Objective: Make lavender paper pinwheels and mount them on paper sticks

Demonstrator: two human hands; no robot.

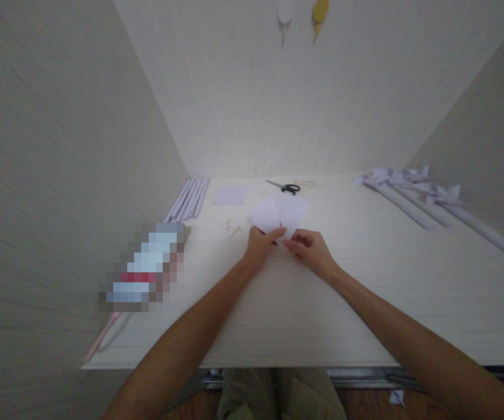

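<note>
A white sheet of paper [273,213], cut or folded into flaps that spread away from me, is held just above the table. My left hand [261,242] is closed on its near left side, with the thumb on top. My right hand [310,248] pinches at its near right corner, thumb and forefinger together. Small dark red spots show by the fingertips; I cannot tell what they are. Just beyond the paper lie scissors [290,189] with black handles, blades pointing left.
Several rolled paper tubes [189,198] and a square paper [230,195] lie at the back left. A blurred-out device [151,259] rests at left. Paper pinwheels on sticks [403,198] lie at right. Thin scraps [234,228] are scattered about. Walls enclose three sides.
</note>
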